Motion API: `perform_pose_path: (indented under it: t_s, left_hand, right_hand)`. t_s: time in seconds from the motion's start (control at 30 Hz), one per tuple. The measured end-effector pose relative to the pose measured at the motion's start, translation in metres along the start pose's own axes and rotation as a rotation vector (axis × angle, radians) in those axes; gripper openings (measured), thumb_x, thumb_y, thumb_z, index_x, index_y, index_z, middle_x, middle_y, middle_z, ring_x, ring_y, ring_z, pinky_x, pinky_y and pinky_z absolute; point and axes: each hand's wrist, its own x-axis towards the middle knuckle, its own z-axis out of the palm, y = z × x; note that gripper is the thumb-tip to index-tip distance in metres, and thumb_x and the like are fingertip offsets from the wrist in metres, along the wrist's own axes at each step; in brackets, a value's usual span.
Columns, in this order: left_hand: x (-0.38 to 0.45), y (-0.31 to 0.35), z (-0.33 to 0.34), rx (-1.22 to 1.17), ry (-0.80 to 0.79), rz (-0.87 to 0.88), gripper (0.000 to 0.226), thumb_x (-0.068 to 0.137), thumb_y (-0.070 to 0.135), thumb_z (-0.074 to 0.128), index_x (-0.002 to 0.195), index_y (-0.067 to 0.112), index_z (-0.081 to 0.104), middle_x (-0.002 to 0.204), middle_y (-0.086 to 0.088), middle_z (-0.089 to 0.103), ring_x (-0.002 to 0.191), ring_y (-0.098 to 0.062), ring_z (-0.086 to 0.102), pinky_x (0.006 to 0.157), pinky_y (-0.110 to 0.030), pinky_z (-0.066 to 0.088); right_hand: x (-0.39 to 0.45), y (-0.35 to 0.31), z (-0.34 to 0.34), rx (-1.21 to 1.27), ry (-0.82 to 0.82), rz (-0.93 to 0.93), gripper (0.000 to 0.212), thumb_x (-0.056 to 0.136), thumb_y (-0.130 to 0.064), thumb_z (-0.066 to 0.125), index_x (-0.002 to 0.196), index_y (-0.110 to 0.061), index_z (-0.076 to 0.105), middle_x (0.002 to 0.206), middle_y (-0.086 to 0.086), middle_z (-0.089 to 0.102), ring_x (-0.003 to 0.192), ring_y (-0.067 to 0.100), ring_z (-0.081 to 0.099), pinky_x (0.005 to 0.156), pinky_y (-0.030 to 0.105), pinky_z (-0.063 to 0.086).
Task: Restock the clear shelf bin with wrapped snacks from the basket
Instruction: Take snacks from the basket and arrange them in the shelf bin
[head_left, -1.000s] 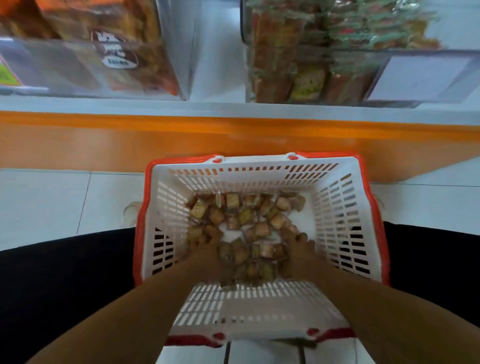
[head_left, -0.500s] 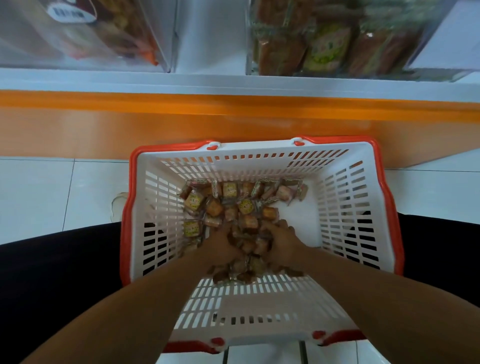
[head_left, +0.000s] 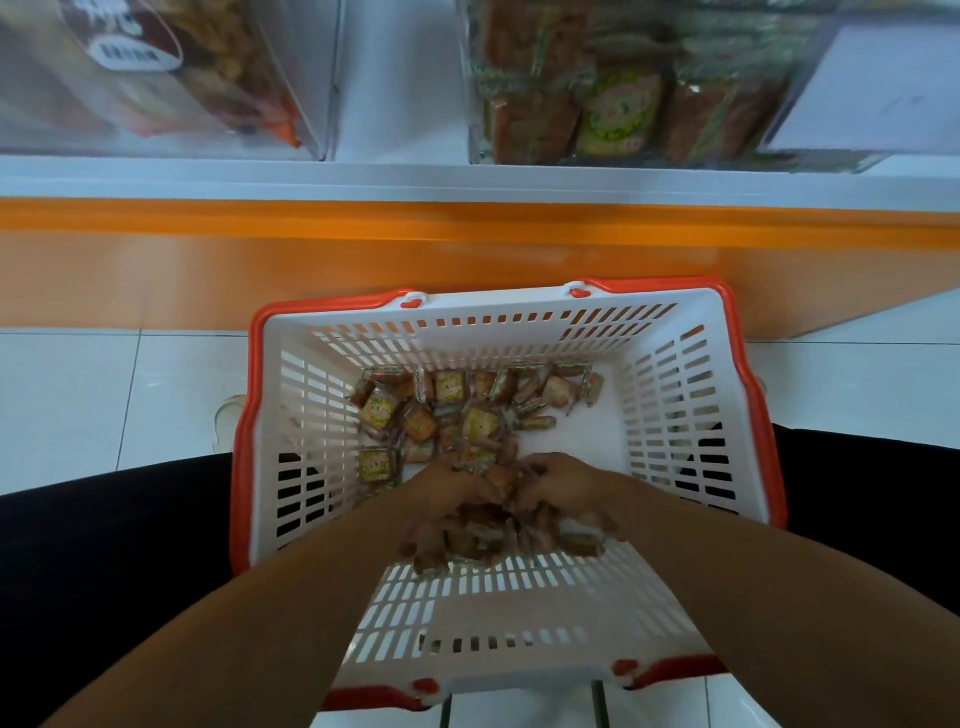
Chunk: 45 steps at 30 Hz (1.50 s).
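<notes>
A white slotted basket (head_left: 675, 405) with an orange rim sits on the floor between my knees. Several small wrapped snacks (head_left: 452, 410) lie loose on its bottom. My left hand (head_left: 441, 504) and my right hand (head_left: 566, 493) are pressed together inside the basket, cupped around a heap of the wrapped snacks (head_left: 493, 535). Some packets stick out under my fingers. The clear shelf bin (head_left: 649, 88) at the top right holds the same kind of snacks, with a white label on its front.
A second clear bin (head_left: 171, 78) with other packaged goods stands at the top left. A white shelf edge (head_left: 467, 179) and an orange panel (head_left: 311, 260) run across below the bins. White floor tiles (head_left: 104, 395) flank the basket.
My hands have drawn closer together and gathered a heap of snacks between them, lifting slightly toward me. The camera has tilted down, so the bins sit higher in the view.
</notes>
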Motion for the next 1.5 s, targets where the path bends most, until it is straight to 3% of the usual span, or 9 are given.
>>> perform_pose_path:
  t_s: [0.23, 0.33, 0.47, 0.57, 0.77, 0.9, 1.17, 1.37, 1.5]
  left_hand:
    - [-0.012, 0.019, 0.002, -0.211, -0.056, -0.104, 0.025, 0.078, 0.000, 0.071, 0.102, 0.002, 0.078, 0.108, -0.016, 0.076, 0.102, -0.032, 0.073, 0.095, -0.050, 0.057]
    - [-0.029, 0.035, -0.004, -0.176, -0.073, -0.082, 0.018, 0.080, -0.002, 0.067, 0.094, 0.001, 0.079, 0.104, -0.017, 0.076, 0.089, -0.027, 0.076, 0.078, -0.040, 0.062]
    - [-0.063, 0.074, -0.013, -0.098, -0.185, -0.015, 0.033, 0.076, 0.001, 0.070, 0.108, 0.000, 0.074, 0.111, -0.021, 0.073, 0.099, -0.032, 0.070, 0.091, -0.044, 0.056]
    - [-0.101, 0.109, -0.017, -0.086, -0.265, 0.063, 0.020, 0.079, 0.001, 0.065, 0.089, 0.009, 0.080, 0.090, -0.012, 0.077, 0.078, -0.024, 0.075, 0.068, -0.034, 0.060]
    - [-0.197, 0.179, 0.000, 0.068, -0.317, 0.205, 0.023, 0.074, -0.001, 0.065, 0.083, 0.012, 0.082, 0.086, -0.006, 0.077, 0.075, -0.016, 0.074, 0.069, -0.029, 0.062]
    - [-0.256, 0.209, 0.021, 0.168, -0.328, 0.289, 0.018, 0.070, 0.003, 0.065, 0.077, 0.009, 0.080, 0.082, -0.008, 0.075, 0.075, -0.018, 0.071, 0.061, -0.025, 0.057]
    - [-0.309, 0.225, 0.017, 0.080, -0.336, 0.417, 0.041, 0.076, 0.007, 0.078, 0.116, 0.006, 0.069, 0.107, -0.016, 0.071, 0.093, -0.024, 0.070, 0.075, -0.032, 0.060]
    - [-0.302, 0.232, 0.031, -0.005, -0.269, 0.392, 0.030, 0.063, 0.022, 0.080, 0.091, 0.013, 0.079, 0.094, -0.011, 0.076, 0.082, -0.019, 0.074, 0.067, -0.029, 0.061]
    - [-0.296, 0.227, 0.037, -0.057, -0.307, 0.385, 0.039, 0.063, 0.024, 0.081, 0.100, 0.014, 0.080, 0.102, -0.014, 0.074, 0.085, -0.023, 0.073, 0.064, -0.029, 0.060]
  right_hand:
    - [-0.019, -0.017, -0.004, 0.214, -0.064, 0.036, 0.028, 0.084, -0.005, 0.070, 0.105, -0.023, 0.070, 0.096, 0.013, 0.077, 0.081, 0.031, 0.075, 0.061, 0.036, 0.060]
    - [-0.044, -0.038, -0.010, 0.026, -0.026, -0.012, 0.029, 0.081, -0.005, 0.076, 0.101, -0.026, 0.073, 0.097, 0.005, 0.076, 0.085, 0.024, 0.076, 0.064, 0.036, 0.061]
    - [-0.101, -0.091, -0.027, -0.208, -0.082, -0.052, 0.040, 0.087, 0.004, 0.067, 0.116, -0.023, 0.064, 0.106, 0.011, 0.072, 0.091, 0.029, 0.074, 0.073, 0.038, 0.061]
    - [-0.159, -0.132, -0.034, -0.424, -0.014, -0.114, 0.049, 0.088, 0.009, 0.061, 0.127, -0.020, 0.057, 0.111, 0.012, 0.066, 0.089, 0.028, 0.072, 0.069, 0.033, 0.061]
    - [-0.278, -0.193, -0.030, -0.474, 0.159, -0.513, 0.038, 0.077, -0.010, 0.084, 0.110, -0.024, 0.072, 0.120, -0.011, 0.066, 0.110, 0.007, 0.061, 0.083, 0.021, 0.054]
    - [-0.320, -0.204, -0.026, -0.381, 0.245, -0.773, 0.040, 0.078, -0.020, 0.084, 0.112, -0.037, 0.074, 0.113, -0.022, 0.070, 0.105, -0.003, 0.065, 0.077, 0.018, 0.057]
    - [-0.342, -0.226, -0.026, -0.381, 0.306, -1.005, 0.029, 0.075, -0.018, 0.086, 0.097, -0.033, 0.076, 0.095, -0.014, 0.076, 0.090, 0.004, 0.071, 0.075, 0.022, 0.059]
    - [-0.346, -0.228, -0.028, -0.443, 0.285, -1.042, 0.037, 0.071, -0.009, 0.088, 0.099, -0.030, 0.076, 0.088, -0.008, 0.077, 0.084, 0.015, 0.073, 0.074, 0.028, 0.061]
    - [-0.343, -0.231, -0.024, -0.451, 0.312, -0.998, 0.046, 0.064, -0.008, 0.092, 0.101, -0.026, 0.072, 0.097, -0.005, 0.075, 0.086, 0.013, 0.073, 0.083, 0.037, 0.059]
